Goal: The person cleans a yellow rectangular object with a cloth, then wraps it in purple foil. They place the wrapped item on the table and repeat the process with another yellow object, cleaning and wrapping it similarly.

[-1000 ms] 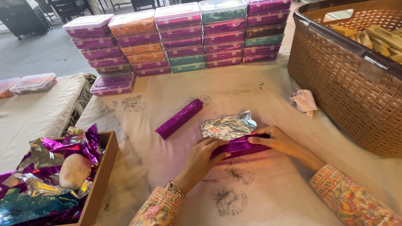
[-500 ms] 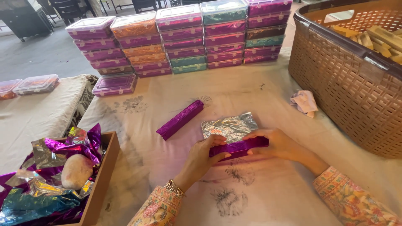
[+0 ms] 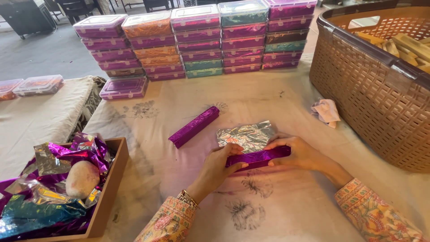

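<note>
Both hands press a long bar half wrapped in purple foil (image 3: 257, 157) against the cloth-covered table (image 3: 286, 206). My left hand (image 3: 220, 165) grips its left end, and my right hand (image 3: 298, 151) holds its right end. The silver underside of the foil sheet (image 3: 246, 134) lies flat just beyond the bar. A finished purple-wrapped bar (image 3: 193, 126) rests at an angle to the upper left, apart from my hands.
Stacks of clear lidded boxes (image 3: 197, 40) line the far edge. A brown plastic basket (image 3: 371, 85) with unwrapped bars stands at the right. A wooden box (image 3: 109, 188) of crumpled foil and a round stone sits at the left. A small pink cloth (image 3: 326, 111) lies by the basket.
The bar has rolled toward me in my hands, so more purple foil covers it and more of the silver sheet shows behind.
</note>
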